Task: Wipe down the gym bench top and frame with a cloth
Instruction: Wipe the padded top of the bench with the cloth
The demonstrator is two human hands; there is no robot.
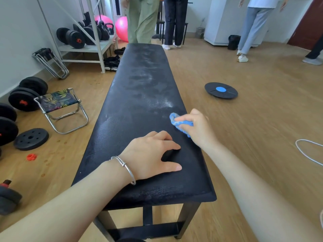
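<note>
**Mia:** Where is the cloth?

**Ben:** The blue cloth is all bunched up in the right hand. The fingers are curled round it and hold it tight. It sits on the black bench top, close to the right edge and nearer to the near end than the far end.

**Mia:** And the other hand?

**Ben:** The left hand lies flat on the bench top with its fingers spread wide. It holds nothing. It is near the near end, about in the middle between the two long edges. There is a thin silver bracelet on that wrist.

**Mia:** Is the top clean?

**Ben:** Pale dust shows just past the cloth and on toward the far end. By the near end the top looks dark.

**Mia:** Can you see the frame?

**Ben:** Yes, the black frame shows under the near end, with legs and a bar across the bottom.

**Mia:** What is round about?

**Ben:** Off the left edge, on the wood floor, stand a little folding stool, a flat weight plate and black dumbbells. Off the right edge lies a round board with a blue spot. Some people stand past the far end.
</note>
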